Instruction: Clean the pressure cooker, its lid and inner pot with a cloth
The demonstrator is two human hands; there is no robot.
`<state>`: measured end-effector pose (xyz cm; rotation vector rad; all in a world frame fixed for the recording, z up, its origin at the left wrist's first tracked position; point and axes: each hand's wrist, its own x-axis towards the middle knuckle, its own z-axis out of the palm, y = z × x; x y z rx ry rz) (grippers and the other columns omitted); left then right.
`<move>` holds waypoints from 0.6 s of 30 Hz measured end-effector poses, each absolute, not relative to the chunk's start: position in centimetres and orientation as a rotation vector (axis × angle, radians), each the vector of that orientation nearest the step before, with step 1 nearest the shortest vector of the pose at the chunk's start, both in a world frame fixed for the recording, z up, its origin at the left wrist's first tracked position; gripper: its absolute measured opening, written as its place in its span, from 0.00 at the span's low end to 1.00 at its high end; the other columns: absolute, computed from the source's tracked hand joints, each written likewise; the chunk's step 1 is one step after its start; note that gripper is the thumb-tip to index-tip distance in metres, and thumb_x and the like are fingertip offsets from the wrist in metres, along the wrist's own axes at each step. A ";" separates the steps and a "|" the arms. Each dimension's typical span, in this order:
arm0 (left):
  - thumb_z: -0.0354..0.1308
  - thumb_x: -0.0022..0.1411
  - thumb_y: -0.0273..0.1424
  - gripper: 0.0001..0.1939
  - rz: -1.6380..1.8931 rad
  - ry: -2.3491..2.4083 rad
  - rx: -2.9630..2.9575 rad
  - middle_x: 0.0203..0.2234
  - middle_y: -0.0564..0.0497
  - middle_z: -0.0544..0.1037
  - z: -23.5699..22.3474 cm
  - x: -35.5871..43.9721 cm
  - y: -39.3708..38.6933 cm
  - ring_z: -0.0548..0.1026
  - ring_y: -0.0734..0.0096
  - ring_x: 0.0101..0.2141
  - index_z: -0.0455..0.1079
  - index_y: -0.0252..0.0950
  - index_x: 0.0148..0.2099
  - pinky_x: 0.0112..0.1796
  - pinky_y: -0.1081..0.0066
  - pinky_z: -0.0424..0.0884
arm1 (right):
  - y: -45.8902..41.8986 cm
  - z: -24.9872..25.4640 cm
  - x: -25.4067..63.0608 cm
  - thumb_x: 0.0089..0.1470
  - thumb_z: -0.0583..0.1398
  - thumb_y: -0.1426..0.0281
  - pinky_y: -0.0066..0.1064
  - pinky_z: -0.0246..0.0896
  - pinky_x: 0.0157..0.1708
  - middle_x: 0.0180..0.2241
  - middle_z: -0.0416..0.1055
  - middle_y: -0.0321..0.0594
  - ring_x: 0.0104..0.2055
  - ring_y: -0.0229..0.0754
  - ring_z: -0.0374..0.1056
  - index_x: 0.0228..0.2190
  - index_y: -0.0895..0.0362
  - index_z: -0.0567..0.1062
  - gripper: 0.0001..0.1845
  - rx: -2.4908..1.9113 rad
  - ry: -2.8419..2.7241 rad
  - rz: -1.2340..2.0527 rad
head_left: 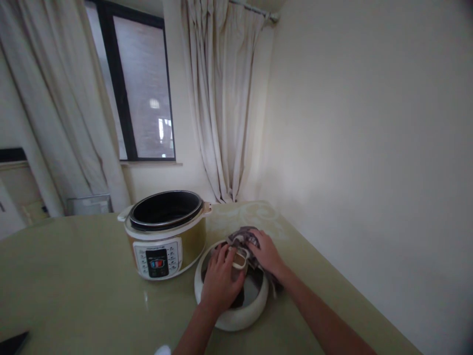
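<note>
A round white cooker lid (242, 320) lies on the pale green table (74, 276). My left hand (220, 283) rests on top of the lid beside its beige handle (240, 257), fingers curled over it. My right hand (266, 254) presses a grey patterned cloth (242, 234) against the lid's far side, fingers closed on the cloth. An open electric pressure cooker (166, 234), gold and white with a control panel, stands just left of the lid with its dark inner pot showing.
The table's right edge runs close to a plain wall (369, 148). Curtains (225, 98) and a dark-framed window (140, 88) are behind the table. A dark flat object (11, 342) lies at the bottom left corner.
</note>
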<state>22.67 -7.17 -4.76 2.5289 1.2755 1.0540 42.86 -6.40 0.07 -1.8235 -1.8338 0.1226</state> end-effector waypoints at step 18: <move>0.63 0.68 0.29 0.15 1.445 1.231 2.742 0.52 0.45 0.81 -4.3 23.6 -7.7 0.78 0.55 0.53 0.76 0.40 0.57 0.54 0.57 0.78 | 4.6 5.6 37.5 0.59 0.65 0.68 0.31 0.69 0.44 0.47 0.85 0.46 0.46 0.49 0.79 0.51 0.57 0.86 0.20 -1.699 -2.801 0.378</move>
